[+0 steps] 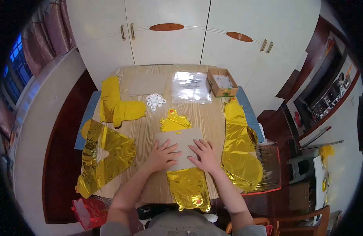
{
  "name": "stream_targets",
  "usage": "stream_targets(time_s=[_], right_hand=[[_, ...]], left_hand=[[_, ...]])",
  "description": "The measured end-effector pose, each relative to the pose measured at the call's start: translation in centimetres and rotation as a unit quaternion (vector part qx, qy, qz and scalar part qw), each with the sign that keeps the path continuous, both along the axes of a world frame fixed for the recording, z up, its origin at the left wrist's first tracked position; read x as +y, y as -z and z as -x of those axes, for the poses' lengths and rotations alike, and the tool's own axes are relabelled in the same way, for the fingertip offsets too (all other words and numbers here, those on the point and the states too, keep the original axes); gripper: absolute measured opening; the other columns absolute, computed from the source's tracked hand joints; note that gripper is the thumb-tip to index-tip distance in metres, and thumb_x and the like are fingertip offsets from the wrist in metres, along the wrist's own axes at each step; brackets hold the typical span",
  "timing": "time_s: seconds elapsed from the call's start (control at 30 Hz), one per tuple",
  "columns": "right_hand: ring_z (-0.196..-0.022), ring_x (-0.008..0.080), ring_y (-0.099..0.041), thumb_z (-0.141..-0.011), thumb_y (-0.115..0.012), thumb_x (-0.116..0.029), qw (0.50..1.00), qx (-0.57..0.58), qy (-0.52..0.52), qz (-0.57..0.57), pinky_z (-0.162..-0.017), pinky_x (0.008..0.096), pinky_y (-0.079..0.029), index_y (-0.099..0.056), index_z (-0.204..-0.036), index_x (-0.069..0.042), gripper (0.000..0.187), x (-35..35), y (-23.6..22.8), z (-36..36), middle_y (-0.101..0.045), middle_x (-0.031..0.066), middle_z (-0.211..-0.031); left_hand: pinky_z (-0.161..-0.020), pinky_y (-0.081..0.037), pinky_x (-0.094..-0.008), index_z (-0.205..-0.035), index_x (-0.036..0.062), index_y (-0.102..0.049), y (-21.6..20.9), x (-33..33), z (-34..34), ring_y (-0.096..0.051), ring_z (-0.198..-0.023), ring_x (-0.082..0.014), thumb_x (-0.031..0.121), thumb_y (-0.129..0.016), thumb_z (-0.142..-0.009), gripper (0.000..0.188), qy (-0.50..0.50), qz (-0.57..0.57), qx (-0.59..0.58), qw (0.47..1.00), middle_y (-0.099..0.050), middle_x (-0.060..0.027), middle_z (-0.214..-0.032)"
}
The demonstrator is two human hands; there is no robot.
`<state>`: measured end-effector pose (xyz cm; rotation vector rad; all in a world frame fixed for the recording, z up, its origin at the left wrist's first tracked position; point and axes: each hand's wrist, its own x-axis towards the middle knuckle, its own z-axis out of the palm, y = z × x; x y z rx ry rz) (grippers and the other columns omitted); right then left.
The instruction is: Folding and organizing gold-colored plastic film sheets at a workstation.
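Seen from above, we have a white cabinet (169, 45) as the largest body, standing along the far side of the wood-grained worktop (209, 118). On the worktop's right side we find a long gold foil piece (238, 145), its rounded near end lying close to the edge. At the near left lies a creased, shiny foil shape (110, 151); just beyond it we note a boot-shaped foil piece (112, 104) of duller yellow. At the centre, between these, is the middle foil (187, 185), which emerges from beneath both the far and near edges of a grey-brown card (175, 141); its near end overhangs the worktop's edge. Through a small slot near the card's far edge we see gold. Farther off lie a similar flat grey-brown sheet (146, 84) and, to its right, clear plastic bags (191, 86), with an open cardboard box (228, 93) just beside them. Both hands are spread palm down on the card: we observe the left hand (163, 155) on its left half and the right hand (205, 154) at its right edge, fingers splayed. Smaller still is a heap of white rings (155, 101) beyond the card, and smallest, a red spot (198, 201) on the middle foil's near end.
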<state>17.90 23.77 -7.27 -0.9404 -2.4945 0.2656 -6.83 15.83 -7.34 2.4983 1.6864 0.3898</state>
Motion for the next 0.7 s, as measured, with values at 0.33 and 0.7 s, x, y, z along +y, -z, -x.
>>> stream_targets(time_s=[0.33, 0.7], right_hand=[[-0.131, 0.0301, -0.043, -0.085, -0.064, -0.044, 1.000, 0.005, 0.001, 0.008, -0.110, 0.0541, -0.028, -0.062, -0.124, -0.020, 0.046, 0.5, 0.7, -0.1, -0.052, 0.0070, -0.138], [-0.132, 0.0286, -0.042, -0.085, -0.066, -0.041, 0.999, 0.002, -0.016, 0.028, -0.110, 0.0518, -0.029, -0.064, -0.123, -0.026, 0.041, 0.6, 0.5, -0.5, -0.052, 0.0049, -0.138]], left_hand=[[-0.111, -0.018, -0.0652, -0.129, 0.0385, -0.058, 0.3, 0.0, 0.0, -0.029, -0.142, -0.0326, 0.045, -0.062, -0.086, 0.043, -0.001, -0.011, 0.020, 1.000, -0.039, 0.0000, -0.150], [-0.111, -0.015, -0.0657, -0.122, 0.0429, -0.062, 0.4, -0.1, -0.1, -0.029, -0.141, -0.0350, 0.050, -0.064, -0.082, 0.041, 0.010, -0.020, 0.012, 1.000, -0.042, -0.0013, -0.147]])
